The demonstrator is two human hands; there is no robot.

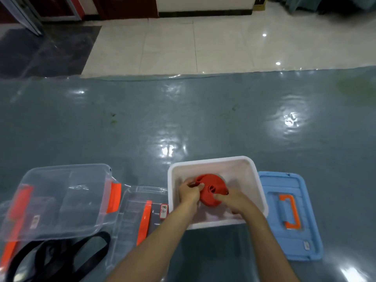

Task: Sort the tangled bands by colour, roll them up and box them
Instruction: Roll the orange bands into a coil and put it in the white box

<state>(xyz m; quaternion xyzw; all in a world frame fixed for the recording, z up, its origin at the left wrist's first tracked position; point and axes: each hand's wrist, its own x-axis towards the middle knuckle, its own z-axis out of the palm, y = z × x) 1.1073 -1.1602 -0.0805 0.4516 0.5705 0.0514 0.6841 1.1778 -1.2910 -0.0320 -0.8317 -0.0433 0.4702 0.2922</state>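
A rolled red band (pixel 211 189) sits inside the white box (pixel 211 160) in front of me. My left hand (pixel 189 192) grips the roll's left edge with curled fingers. On the roll's lower right side my right hand (pixel 234 200) holds it, fingers wrapped on its rim. A black band (pixel 81 251) lies loose and looped at the lower left, partly under the clear box (pixel 61 198).
The clear box has orange latches. Its clear lid (pixel 142 216) with an orange handle lies between the two boxes. A blue lid (pixel 289 216) with an orange handle lies right of the white box. All rest on a shiny grey-blue table cover (pixel 183 119); tiled floor beyond.
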